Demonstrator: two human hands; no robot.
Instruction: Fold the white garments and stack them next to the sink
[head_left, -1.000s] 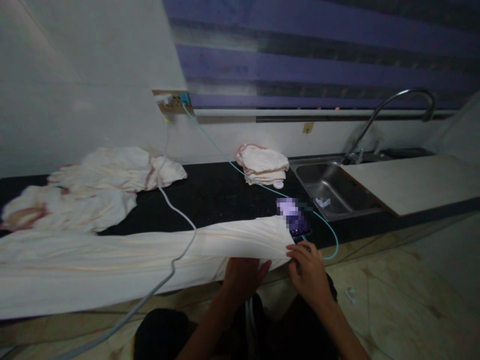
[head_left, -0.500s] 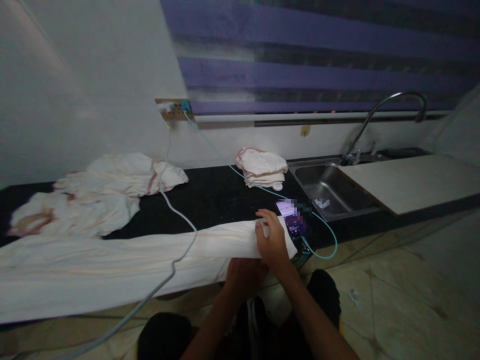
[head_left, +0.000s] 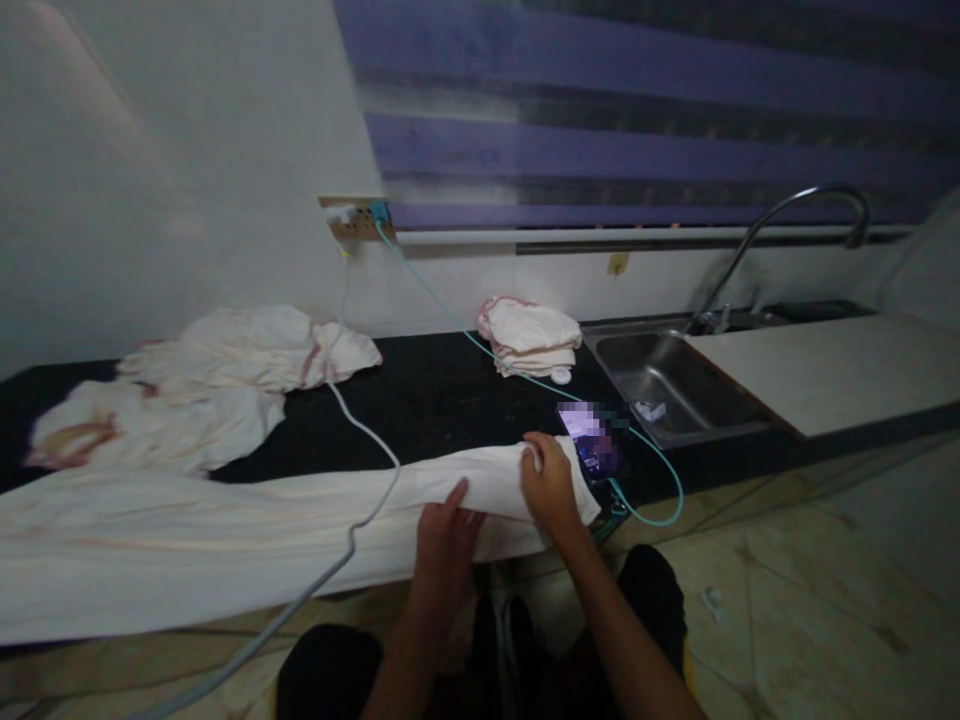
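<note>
Fingers of the right hand (head_left: 551,487) curl over the folded right end of the long cloth (head_left: 247,525), closed on it at the counter's front edge. Left hand (head_left: 442,535) lies flat and open on the same cloth just beside the right, fingers spread and pressing, gripping nothing.

Changes in the last second: the right hand came off the phone (head_left: 589,440) and took the cloth end; the left hand, earlier tucked under the cloth's hanging edge, now sits on top of it. Judgement: attention has gone from the phone back to the cloth, with both hands placed to smooth or fold that end.

Cloth runs from under both hands leftward along the front edge of the black counter (head_left: 442,395), its lower side hanging over the front. A grey cable (head_left: 360,440) crosses over it left of the hands. The phone, screen lit, lies just beyond the right hand's fingertips near the front edge, with a teal cable (head_left: 465,335) leading up to the wall socket (head_left: 352,215).

Farther out: crumpled cloths (head_left: 202,385) at the back left, a small folded stack (head_left: 531,335) at the back, the sink (head_left: 667,385) at the right end under the tap (head_left: 787,215).
</note>
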